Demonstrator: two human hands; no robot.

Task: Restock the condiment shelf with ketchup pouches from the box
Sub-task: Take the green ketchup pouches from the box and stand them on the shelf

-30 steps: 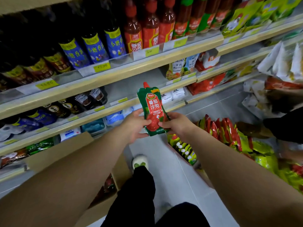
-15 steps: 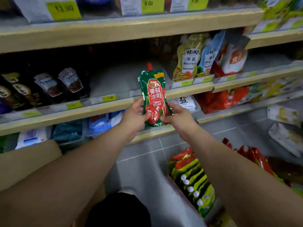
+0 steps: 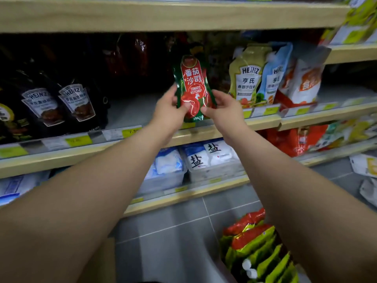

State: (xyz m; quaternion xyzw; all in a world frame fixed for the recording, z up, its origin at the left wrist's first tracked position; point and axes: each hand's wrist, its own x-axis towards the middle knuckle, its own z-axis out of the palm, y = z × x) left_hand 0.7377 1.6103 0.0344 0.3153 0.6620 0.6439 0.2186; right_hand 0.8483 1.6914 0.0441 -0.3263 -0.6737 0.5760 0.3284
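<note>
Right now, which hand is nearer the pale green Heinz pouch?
Right. The right hand is left of the pale green Heinz pouch; the left hand lies farther left, across the ketchup pouch.

Both forearms are bare, extended forward and upward, converging. Left grip (image 3: 169,107) and right grip (image 3: 223,110) are level, thumbs pointing inward, each pinching a lower edge of the ketchup pouch (image 3: 192,82) between them.

Shop: price-tagged shelves (image 3: 204,132) of sauce pouches (image 3: 247,76)
</note>
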